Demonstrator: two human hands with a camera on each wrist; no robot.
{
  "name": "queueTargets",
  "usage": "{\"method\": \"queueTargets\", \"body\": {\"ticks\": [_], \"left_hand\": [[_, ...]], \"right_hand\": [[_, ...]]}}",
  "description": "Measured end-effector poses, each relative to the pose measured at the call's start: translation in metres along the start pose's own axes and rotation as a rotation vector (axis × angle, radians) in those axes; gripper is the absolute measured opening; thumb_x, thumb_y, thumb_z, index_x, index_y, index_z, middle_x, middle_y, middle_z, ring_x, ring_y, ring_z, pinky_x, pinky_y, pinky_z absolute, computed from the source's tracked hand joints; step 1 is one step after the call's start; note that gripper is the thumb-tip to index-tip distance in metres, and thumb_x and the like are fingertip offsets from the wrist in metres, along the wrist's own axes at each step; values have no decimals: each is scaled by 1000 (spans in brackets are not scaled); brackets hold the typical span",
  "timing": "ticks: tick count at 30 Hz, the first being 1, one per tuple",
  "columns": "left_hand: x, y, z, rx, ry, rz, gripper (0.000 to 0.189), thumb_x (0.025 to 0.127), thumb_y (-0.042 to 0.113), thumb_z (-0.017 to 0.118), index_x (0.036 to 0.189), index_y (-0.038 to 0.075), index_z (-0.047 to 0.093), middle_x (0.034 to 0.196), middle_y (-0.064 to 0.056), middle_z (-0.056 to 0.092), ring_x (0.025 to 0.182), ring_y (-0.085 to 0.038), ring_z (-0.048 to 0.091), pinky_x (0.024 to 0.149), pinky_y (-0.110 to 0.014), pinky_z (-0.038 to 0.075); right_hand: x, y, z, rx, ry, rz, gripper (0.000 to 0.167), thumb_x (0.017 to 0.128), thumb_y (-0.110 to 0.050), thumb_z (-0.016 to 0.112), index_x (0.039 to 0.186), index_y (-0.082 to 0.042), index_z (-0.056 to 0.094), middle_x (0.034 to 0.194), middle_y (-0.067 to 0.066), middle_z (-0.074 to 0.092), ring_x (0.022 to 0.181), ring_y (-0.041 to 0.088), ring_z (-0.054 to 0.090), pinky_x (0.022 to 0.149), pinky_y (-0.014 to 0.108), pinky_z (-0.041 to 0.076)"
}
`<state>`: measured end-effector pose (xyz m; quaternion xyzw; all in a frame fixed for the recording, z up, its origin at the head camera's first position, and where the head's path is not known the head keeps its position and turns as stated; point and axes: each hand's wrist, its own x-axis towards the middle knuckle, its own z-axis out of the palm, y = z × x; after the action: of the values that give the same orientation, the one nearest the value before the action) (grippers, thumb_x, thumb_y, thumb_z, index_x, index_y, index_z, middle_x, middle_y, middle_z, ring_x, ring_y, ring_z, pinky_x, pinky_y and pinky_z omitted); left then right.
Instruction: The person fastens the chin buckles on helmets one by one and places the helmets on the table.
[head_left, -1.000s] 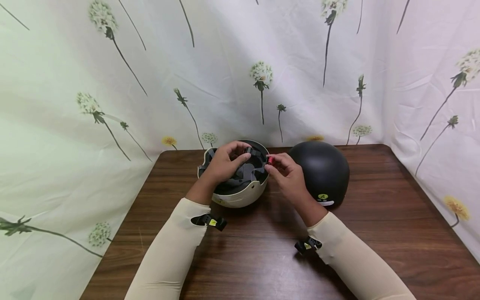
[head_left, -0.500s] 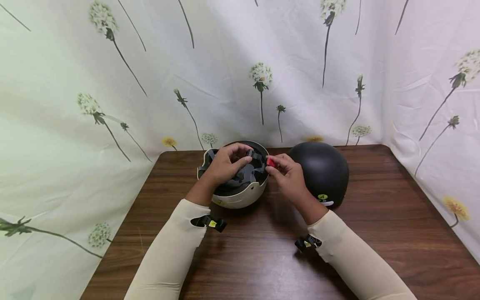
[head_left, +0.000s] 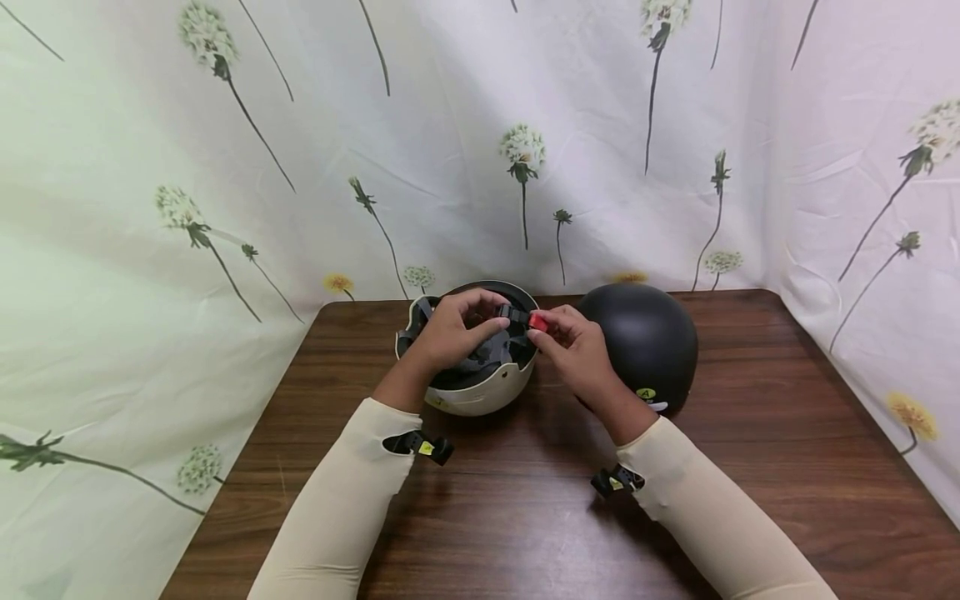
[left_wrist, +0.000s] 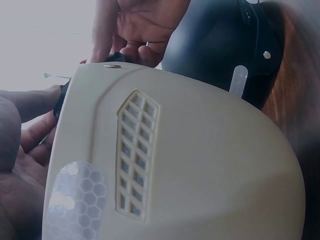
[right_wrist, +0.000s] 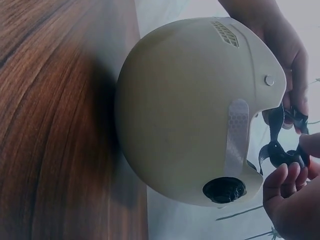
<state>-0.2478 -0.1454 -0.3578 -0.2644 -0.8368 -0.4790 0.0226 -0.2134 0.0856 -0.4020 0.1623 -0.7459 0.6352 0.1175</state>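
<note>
A cream helmet (head_left: 480, 398) rests upside down on the table, its dark padded lining (head_left: 489, 350) facing up. Over its opening, my left hand (head_left: 450, 333) pinches the black half of the chin strap buckle (head_left: 513, 313) between thumb and fingers. My right hand (head_left: 576, 346) pinches the red part of the buckle (head_left: 537, 322) at the helmet's right rim. Red and black parts line up end to end between the two hands. In the right wrist view, a black strap (right_wrist: 275, 125) runs from the shell up to the fingers. The left wrist view shows mostly the outer shell (left_wrist: 210, 145).
A black helmet (head_left: 637, 346) stands dome up just right of the cream one, close beside my right hand. The brown wooden table (head_left: 510, 517) ends at the back against a white curtain (head_left: 450, 167) printed with flowers. Each wrist wears a small black camera.
The red buckle part has shifted slightly left and the black part slightly right, so the gap between them has closed. Both helmets stay in place.
</note>
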Motion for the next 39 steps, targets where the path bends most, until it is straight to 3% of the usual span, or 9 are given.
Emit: {"method": "queueTargets", "body": {"ticks": [7, 11, 16, 20, 25, 30, 34, 39], "left_hand": [[-1, -1, 0, -26, -13, -15, 26, 104, 17, 75, 126, 4, 74, 114, -15, 74, 100, -26, 65, 85, -33, 54], [-2, -1, -1, -27, -18, -15, 27, 103, 16, 75, 127, 4, 74, 114, -16, 73, 100, -26, 65, 85, -33, 53], [-2, -2, 0, -4, -14, 1, 26, 102, 16, 77, 125, 4, 75, 112, -14, 74, 100, -26, 65, 86, -35, 52], [-3, -3, 0, 10, -13, 21, 26, 102, 16, 78, 124, 4, 76, 111, -14, 75, 101, -26, 65, 88, -37, 53], [-3, -4, 1, 18, -17, 50, 25, 102, 15, 77, 124, 3, 76, 115, -15, 76, 105, -28, 69, 96, -49, 56], [-4, -5, 3, 15, -21, 73, 24, 103, 12, 77, 124, 1, 76, 119, -17, 77, 110, -31, 71, 106, -63, 55], [-4, -5, 4, 18, -10, 103, 24, 102, 10, 78, 123, 0, 77, 121, -18, 77, 113, -33, 72, 108, -62, 55], [-4, -8, 7, 60, 6, 147, 24, 101, 11, 79, 122, 1, 79, 122, -17, 78, 115, -31, 72, 107, -55, 58]], "right_hand": [[4, 1, -3, 9, -53, -18, 31, 101, -3, 76, 132, 1, 77, 129, 20, 65, 91, 21, 65, 74, 17, 56], [5, 0, -5, -6, -86, -37, 33, 102, -4, 75, 135, -2, 76, 122, 21, 72, 83, 17, 64, 71, 19, 54], [6, 0, -6, -14, -94, -30, 37, 103, -6, 75, 140, -2, 73, 118, 20, 72, 86, 18, 65, 71, 20, 54], [7, 0, -7, 1, -77, -8, 32, 101, -7, 77, 131, 0, 69, 107, 19, 71, 83, 18, 64, 70, 22, 54], [7, -3, -8, -7, -85, 7, 25, 101, -10, 78, 124, -2, 71, 105, 17, 71, 82, 19, 65, 71, 24, 56], [6, -4, -9, -23, -91, 4, 25, 102, -11, 77, 126, -3, 73, 110, 19, 73, 86, 30, 68, 72, 22, 55], [6, -3, -9, -30, -83, -15, 25, 102, -11, 78, 126, -3, 74, 110, 19, 73, 86, 33, 69, 72, 22, 56], [6, -2, -10, -42, -80, -35, 25, 101, -10, 79, 124, -2, 75, 110, 19, 75, 82, 22, 69, 72, 21, 55]]}}
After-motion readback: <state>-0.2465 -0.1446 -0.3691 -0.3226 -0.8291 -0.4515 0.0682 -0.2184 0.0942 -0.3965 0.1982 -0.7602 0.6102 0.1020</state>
